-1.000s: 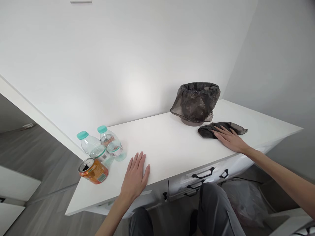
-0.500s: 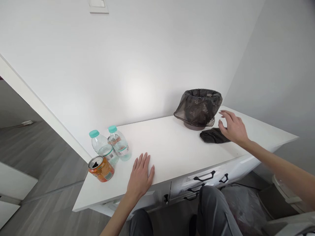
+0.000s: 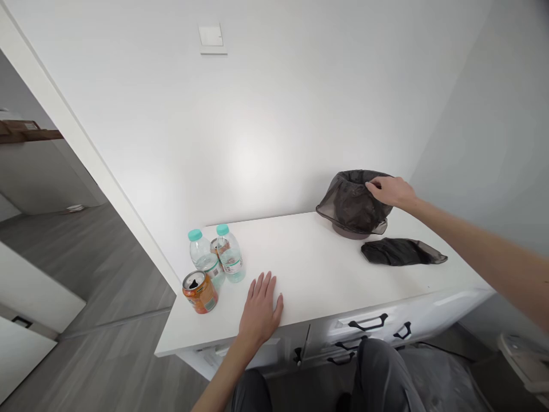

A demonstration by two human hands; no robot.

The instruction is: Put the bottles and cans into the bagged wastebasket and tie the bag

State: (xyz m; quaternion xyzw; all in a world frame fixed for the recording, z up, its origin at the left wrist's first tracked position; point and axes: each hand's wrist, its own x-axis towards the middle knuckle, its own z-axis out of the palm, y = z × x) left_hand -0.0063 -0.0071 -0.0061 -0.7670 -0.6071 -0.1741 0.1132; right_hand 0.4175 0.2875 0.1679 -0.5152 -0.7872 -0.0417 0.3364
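Note:
A small brown trash bin [image 3: 350, 232] stands at the back right of the white countertop, lined with a translucent black trash bag [image 3: 354, 207] folded over its rim. My right hand [image 3: 391, 190] is at the bin's right rim, thumb and fingers closed on the bag there; its fingertips are partly hidden. In front of the bin lies a folded black trash bag [image 3: 398, 252], touched by neither hand. My left hand [image 3: 258, 309] rests flat on the counter, fingers stretched out and holding nothing. To its left are an orange drink can [image 3: 200, 293] and two clear bottles with teal caps [image 3: 230, 257].
Behind the bottles, another can [image 3: 214, 246] is partly hidden. The white countertop [image 3: 295, 257] meets the wall at the back. Drawers with black handles [image 3: 368, 323] are below its front edge, close to my knees. A clear plastic bag [image 3: 437, 375] is on the floor at lower right.
My right hand has moved from beside the folded black bag up and left to the bin's rim, and its fingers have closed. My left hand stays on the counter. The view has shifted.

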